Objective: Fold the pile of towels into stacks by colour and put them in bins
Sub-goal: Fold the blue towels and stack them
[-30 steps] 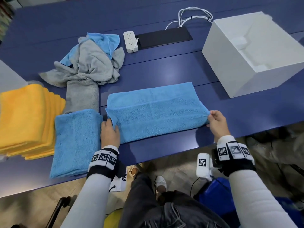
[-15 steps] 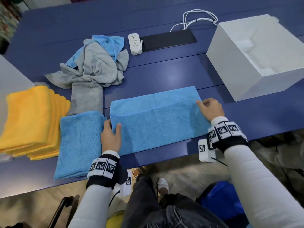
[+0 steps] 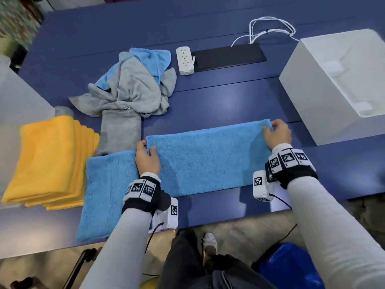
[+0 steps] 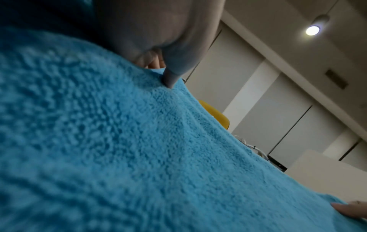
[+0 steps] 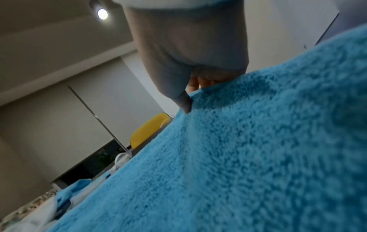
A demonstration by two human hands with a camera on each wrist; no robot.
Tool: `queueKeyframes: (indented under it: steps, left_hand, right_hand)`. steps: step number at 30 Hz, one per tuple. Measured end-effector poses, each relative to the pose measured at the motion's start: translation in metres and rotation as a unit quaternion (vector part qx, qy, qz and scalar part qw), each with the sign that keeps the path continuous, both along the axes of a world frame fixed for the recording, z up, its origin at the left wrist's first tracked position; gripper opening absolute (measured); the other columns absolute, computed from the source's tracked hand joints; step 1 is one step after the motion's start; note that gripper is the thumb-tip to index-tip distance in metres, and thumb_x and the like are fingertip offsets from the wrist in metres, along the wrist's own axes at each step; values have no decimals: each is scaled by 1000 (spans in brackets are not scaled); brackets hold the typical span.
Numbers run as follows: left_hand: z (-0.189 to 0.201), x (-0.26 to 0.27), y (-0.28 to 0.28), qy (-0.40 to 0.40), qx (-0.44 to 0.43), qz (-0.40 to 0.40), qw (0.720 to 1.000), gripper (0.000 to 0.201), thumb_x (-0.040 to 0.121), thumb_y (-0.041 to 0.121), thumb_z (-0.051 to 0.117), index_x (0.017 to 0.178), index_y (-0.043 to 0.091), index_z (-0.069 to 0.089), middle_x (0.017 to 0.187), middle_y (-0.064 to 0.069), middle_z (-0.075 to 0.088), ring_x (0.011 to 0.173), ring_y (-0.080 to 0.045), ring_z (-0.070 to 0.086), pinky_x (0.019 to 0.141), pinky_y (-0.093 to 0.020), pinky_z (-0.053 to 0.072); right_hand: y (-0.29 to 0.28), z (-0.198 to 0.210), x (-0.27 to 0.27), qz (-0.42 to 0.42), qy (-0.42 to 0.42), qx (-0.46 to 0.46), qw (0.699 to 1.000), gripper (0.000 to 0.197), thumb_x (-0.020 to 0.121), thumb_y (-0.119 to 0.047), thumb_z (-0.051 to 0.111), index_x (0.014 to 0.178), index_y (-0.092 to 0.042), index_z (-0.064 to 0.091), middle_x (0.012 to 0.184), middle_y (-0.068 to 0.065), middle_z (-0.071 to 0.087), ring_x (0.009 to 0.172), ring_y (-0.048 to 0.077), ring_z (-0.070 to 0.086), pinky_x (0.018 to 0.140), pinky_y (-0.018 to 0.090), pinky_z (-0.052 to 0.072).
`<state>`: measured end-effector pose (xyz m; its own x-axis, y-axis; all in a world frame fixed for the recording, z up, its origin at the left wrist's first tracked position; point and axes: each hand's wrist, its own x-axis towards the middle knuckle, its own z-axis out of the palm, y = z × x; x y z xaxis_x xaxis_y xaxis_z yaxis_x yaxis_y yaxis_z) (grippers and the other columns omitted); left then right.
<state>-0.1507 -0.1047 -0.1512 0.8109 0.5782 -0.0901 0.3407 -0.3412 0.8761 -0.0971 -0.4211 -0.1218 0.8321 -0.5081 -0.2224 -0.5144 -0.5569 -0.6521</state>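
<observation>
Fingers of the left hand [image 3: 147,159] curled over the far-left corner of the blue towel [image 3: 205,161], pinching it against the thumb, while the right hand [image 3: 278,134] pinched the far-right corner the same way. That towel lay folded into a long strip on the blue table [image 3: 218,101] near its front edge, its long axis running left to right and tilted slightly, the right end farther from the person. Just beside its left end lay a folded blue towel [image 3: 104,190], long axis running front to back, then a yellow stack [image 3: 48,159]. Behind sat a grey and blue pile [image 3: 135,88]. A white bin [image 3: 337,88] stood to the right, well apart.
</observation>
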Motion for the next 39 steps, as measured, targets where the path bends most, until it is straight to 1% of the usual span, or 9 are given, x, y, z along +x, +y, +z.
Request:
queueKeyframes:
  steps: [15, 18, 20, 22, 24, 26, 30, 36, 39]
  left_hand:
    - [-14, 22, 5, 23, 6, 6, 1000, 24, 93, 3, 47, 116, 0, 51, 108, -19, 63, 100, -32, 60, 82, -27, 42]
    - [-7, 21, 2, 18, 90, -38, 995, 35, 90, 6, 53, 124, 3, 46, 122, -17, 55, 113, -32, 53, 95, -34, 39]
    - [0, 17, -11, 17, 248, -77, 966, 47, 87, 11, 58, 131, 5, 42, 136, -16, 43, 126, -33, 39, 105, -40, 29]
    - [7, 11, -36, 33, 339, -147, 929, 49, 90, 17, 54, 136, 10, 40, 148, -13, 31, 140, -33, 21, 112, -44, 19]
    - [5, 8, -64, 83, 353, -263, 894, 48, 96, 23, 44, 142, 16, 33, 156, -6, 17, 145, -29, 3, 116, -46, 7]
    - [-2, 8, -81, 165, 353, -340, 856, 51, 100, 33, 32, 148, 21, 19, 159, 3, 5, 146, -25, -6, 116, -45, -2]
    - [-16, 11, -71, 242, 355, -364, 826, 56, 100, 43, 18, 149, 26, -4, 158, 9, -10, 146, -20, -10, 116, -48, -6]
    - [-19, 1, -20, 270, 329, -306, 851, 62, 98, 48, 17, 150, 22, -6, 158, 5, -12, 145, -21, -14, 115, -48, -10]
    - [-5, -1, -26, 310, 340, -322, 827, 65, 98, 49, 16, 149, 17, -9, 158, 1, -14, 145, -23, -15, 114, -50, -10]
  right_hand:
    - [11, -15, 19, 41, 56, -86, 994, 30, 98, -22, 44, 123, -6, 46, 123, 22, 56, 112, 42, 52, 90, 43, 42]
    - [17, -13, 16, 39, 18, -171, 984, 29, 95, -16, 46, 121, -4, 44, 123, 20, 52, 112, 39, 50, 88, 45, 39]
    - [34, -12, 9, 84, -27, -284, 955, 30, 92, -8, 43, 121, -3, 46, 124, 20, 49, 113, 36, 47, 89, 46, 39]
    - [67, -14, -5, 219, -76, -330, 915, 41, 85, 2, 39, 124, -1, 50, 131, 22, 49, 123, 37, 45, 98, 49, 39]
    - [102, -19, -21, 371, -10, -293, 881, 54, 89, -1, 36, 143, -4, 32, 154, 13, 25, 144, 31, 17, 115, 52, 14]
    - [117, -27, -27, 435, 96, -233, 865, 58, 96, -9, 31, 151, -13, 10, 160, 1, 0, 147, 24, -4, 117, 46, 0]
    - [85, -37, -20, 445, 121, -198, 865, 55, 103, -24, 25, 151, -15, -1, 159, -1, -7, 147, 22, -7, 118, 41, -2]
    - [6, -32, -18, 314, 168, -197, 914, 57, 103, -33, 21, 151, -17, -3, 159, -1, -8, 147, 20, -9, 118, 44, -2]
    - [12, -25, -27, 324, 191, -259, 890, 57, 102, -35, 15, 151, -13, -6, 159, 1, -10, 147, 20, -10, 117, 46, -4]
